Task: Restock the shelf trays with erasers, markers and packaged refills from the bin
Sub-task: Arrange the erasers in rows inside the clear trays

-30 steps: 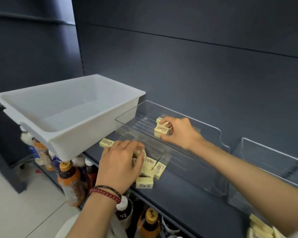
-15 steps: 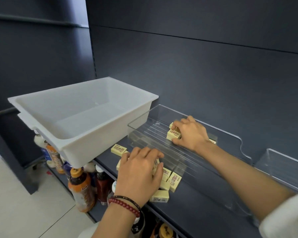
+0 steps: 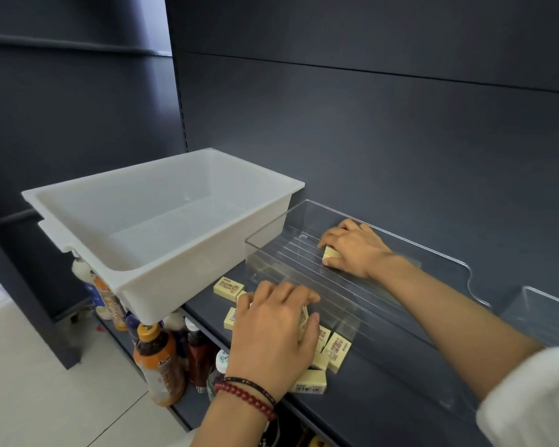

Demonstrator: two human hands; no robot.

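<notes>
Several pale yellow erasers (image 3: 336, 346) lie loose on the dark shelf in front of a clear shelf tray (image 3: 439, 321). My left hand (image 3: 273, 330) lies over this pile, fingers curled round erasers under the palm. My right hand (image 3: 352, 248) reaches into the back left of the clear tray and grips a yellow eraser (image 3: 330, 253) against the tray floor. One eraser (image 3: 228, 287) lies apart to the left, near the white bin (image 3: 162, 221). The bin's inside shows nothing in it.
A second clear tray (image 3: 542, 314) stands at the right edge. The dark back wall rises right behind the trays. On the lower shelf stand bottled drinks (image 3: 158, 362), under the white bin. Pale floor lies at the lower left.
The view has shifted, so everything sits further right. My right hand has settled lower and deeper in the tray with its eraser. My left hand stays on the pile.
</notes>
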